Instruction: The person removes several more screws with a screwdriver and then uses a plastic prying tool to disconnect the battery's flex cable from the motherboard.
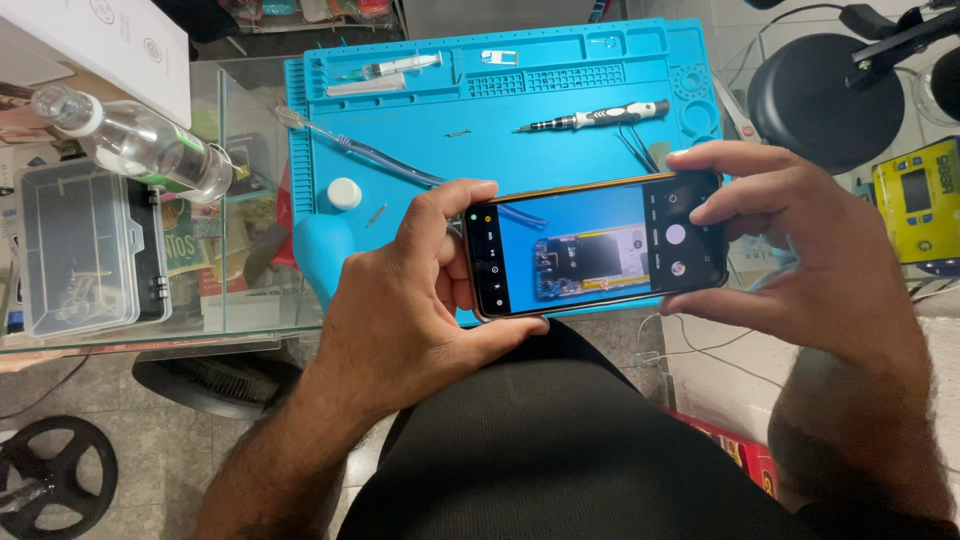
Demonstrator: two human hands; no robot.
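Both my hands hold a black smartphone [595,246] sideways above the blue work mat [420,120]. My left hand [410,300] grips its left end, thumb under the lower edge. My right hand [790,250] grips the right end, with the thumb near the round on-screen button. The phone's screen shows a camera picture of an opened device lying on the blue mat. The device itself is hidden behind the phone.
On the mat lie a precision screwdriver [590,118], a syringe [400,68], a toothbrush [350,145] and a white cap [344,193]. At left are a clear plastic bottle [140,145] and a clear parts box [75,245] on the glass table. A yellow meter [918,200] sits at right.
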